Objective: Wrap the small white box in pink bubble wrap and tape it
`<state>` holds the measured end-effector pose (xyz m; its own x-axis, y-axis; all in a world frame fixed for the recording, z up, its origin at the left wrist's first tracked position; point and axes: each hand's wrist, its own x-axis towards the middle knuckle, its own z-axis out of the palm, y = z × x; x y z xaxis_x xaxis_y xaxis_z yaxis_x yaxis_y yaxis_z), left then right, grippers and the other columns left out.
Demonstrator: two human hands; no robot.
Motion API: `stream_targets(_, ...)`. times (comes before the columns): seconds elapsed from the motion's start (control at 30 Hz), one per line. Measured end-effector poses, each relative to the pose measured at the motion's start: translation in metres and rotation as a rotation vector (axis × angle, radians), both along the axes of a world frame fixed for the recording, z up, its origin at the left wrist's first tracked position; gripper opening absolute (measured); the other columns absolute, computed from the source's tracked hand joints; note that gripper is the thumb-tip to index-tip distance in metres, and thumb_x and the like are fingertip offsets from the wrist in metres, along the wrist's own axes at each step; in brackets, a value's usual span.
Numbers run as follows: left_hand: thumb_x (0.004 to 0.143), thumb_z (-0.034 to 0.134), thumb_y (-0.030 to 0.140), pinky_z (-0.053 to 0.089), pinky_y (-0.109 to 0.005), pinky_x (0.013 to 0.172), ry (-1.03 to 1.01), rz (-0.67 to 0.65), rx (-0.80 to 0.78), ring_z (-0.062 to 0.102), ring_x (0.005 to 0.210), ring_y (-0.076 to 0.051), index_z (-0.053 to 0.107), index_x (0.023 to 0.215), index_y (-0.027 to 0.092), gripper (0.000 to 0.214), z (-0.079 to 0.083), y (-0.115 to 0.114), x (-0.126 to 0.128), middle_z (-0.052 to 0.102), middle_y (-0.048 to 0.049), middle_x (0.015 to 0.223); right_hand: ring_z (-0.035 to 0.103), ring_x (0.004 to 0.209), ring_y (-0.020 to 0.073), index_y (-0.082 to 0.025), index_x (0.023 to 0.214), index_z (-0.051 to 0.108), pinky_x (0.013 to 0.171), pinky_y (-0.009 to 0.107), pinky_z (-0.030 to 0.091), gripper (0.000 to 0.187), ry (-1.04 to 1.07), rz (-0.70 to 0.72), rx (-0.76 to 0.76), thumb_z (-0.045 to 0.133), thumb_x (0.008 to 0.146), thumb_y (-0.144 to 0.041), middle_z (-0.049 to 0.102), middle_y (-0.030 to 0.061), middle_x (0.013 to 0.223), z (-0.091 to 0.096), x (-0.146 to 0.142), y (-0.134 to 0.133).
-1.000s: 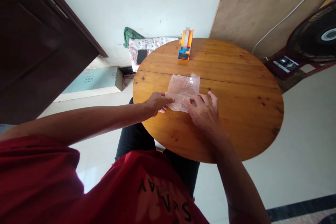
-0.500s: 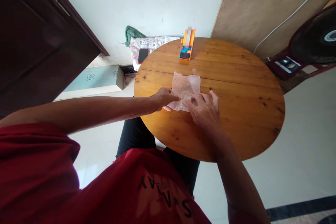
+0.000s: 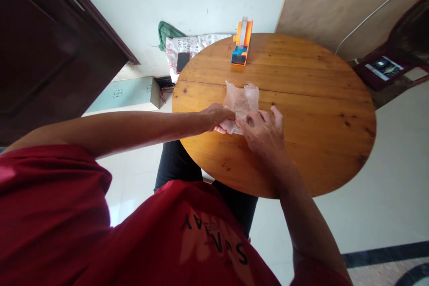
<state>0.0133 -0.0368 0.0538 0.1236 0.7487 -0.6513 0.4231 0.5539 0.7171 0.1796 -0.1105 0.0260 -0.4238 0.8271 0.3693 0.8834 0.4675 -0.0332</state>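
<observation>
Folded narrower, bubble wrap (image 3: 241,97) sits pinched by left hand (image 3: 214,116), under open right hand (image 3: 264,132); tape dispenser (image 3: 241,47) beyond.

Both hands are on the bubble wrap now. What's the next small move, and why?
Probably fold the near edge forward over the rest. The left hand pinches the bubble wrap at its near left corner, the right hand lies flat on the near edge, and the far part lies loose on the table, short of the tape dispenser.

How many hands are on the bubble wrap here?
2: the left hand pinches the bubble wrap at its near left edge; the right hand presses its near right side.
</observation>
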Motion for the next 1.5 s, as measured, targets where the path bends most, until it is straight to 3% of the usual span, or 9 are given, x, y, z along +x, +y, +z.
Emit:
stream_targets(0.2, 0.070, 0.056, 0.003, 0.055, -0.028, 0.071, -0.060, -0.003, -0.059, 0.059, 0.061, -0.012, 0.054, 0.059, 0.015, 0.016, 0.012, -0.002, 0.004, 0.056, 0.0000, 0.057, 0.051, 0.101, 0.0233, -0.027, 0.113, 0.073, 0.115, 0.056, 0.021, 0.031, -0.004, -0.013, 0.019, 0.047, 0.099, -0.017, 0.068, 0.0074, 0.104, 0.000, -0.001, 0.000)
stream_targets(0.43, 0.075, 0.059, 0.005, 0.048, -0.026, 0.060, -0.054, 0.030, 0.055, 0.056, 0.055, -0.010, 0.051, 0.060, 0.016, 0.020, 0.017, -0.005, 0.005, 0.057, -0.0001, 0.059, 0.057, 0.106, 0.0259, -0.021, 0.129, 0.063, 0.117, 0.056, 0.019, 0.033, 0.068, -0.018, -0.025, 0.048, 0.101, -0.026, 0.072, 0.0098, 0.112, 0.000, -0.002, 0.001)
stream_targets(0.67, 0.079, 0.062, 0.004, 0.053, -0.028, 0.064, -0.077, -0.010, 0.100, 0.058, 0.053, -0.010, 0.063, 0.070, 0.012, 0.012, 0.028, -0.010, 0.009, 0.058, 0.0008, 0.055, 0.061, 0.114, 0.0284, -0.015, 0.149, 0.040, 0.117, 0.057, 0.020, 0.050, 0.154, -0.029, -0.023, 0.044, 0.101, -0.028, 0.073, 0.0133, 0.117, -0.002, -0.001, 0.003)
stream_targets(1.0, 0.082, 0.058, 0.004, 0.057, -0.028, 0.071, -0.181, -0.107, 0.072, 0.064, 0.062, -0.011, 0.067, 0.069, 0.011, 0.017, 0.034, -0.008, 0.005, 0.068, -0.0034, 0.066, 0.061, 0.116, 0.0297, -0.012, 0.154, 0.032, 0.117, 0.057, 0.020, 0.060, 0.149, -0.043, -0.036, 0.048, 0.100, -0.032, 0.073, 0.0153, 0.117, -0.003, 0.000, 0.004)
stream_targets(1.13, 0.079, 0.054, 0.002, 0.050, -0.021, 0.061, -0.073, -0.299, 0.228, 0.059, 0.058, -0.009, 0.074, 0.075, 0.011, 0.022, 0.033, -0.011, 0.002, 0.065, -0.0007, 0.062, 0.061, 0.117, 0.0305, -0.012, 0.154, 0.031, 0.116, 0.058, 0.022, 0.061, 0.157, -0.030, -0.014, 0.049, 0.100, -0.034, 0.073, 0.0157, 0.118, -0.003, 0.003, 0.004)
stream_targets(1.27, 0.075, 0.054, 0.003, 0.037, -0.018, 0.054, 0.027, -0.526, 0.537, 0.051, 0.056, -0.008, 0.075, 0.075, 0.012, 0.023, 0.021, -0.014, -0.003, 0.059, 0.0020, 0.058, 0.058, 0.123, 0.0314, -0.011, 0.152, 0.033, 0.118, 0.059, 0.022, 0.062, 0.155, -0.021, -0.032, 0.052, 0.097, -0.034, 0.073, 0.0156, 0.120, -0.002, 0.008, 0.004)
stream_targets(1.4, 0.075, 0.058, 0.006, 0.040, -0.019, 0.060, 0.012, -0.609, 0.783, 0.052, 0.062, -0.008, 0.076, 0.083, 0.014, 0.021, 0.002, -0.016, -0.012, 0.065, 0.0017, 0.069, 0.058, 0.125, 0.0318, -0.013, 0.151, 0.035, 0.118, 0.059, 0.022, 0.062, 0.185, -0.032, -0.070, 0.052, 0.097, -0.037, 0.074, 0.0130, 0.118, 0.000, 0.011, 0.005)
stream_targets(1.5, 0.085, 0.059, 0.011, 0.047, -0.022, 0.069, -0.013, -0.646, 0.985, 0.058, 0.070, -0.010, 0.074, 0.091, 0.015, 0.017, -0.011, -0.018, -0.018, 0.069, -0.0023, 0.081, 0.059, 0.124, 0.0320, -0.014, 0.149, 0.038, 0.118, 0.059, 0.024, 0.061, 0.205, -0.028, -0.076, 0.053, 0.096, -0.040, 0.076, 0.0121, 0.114, 0.001, 0.011, 0.006)
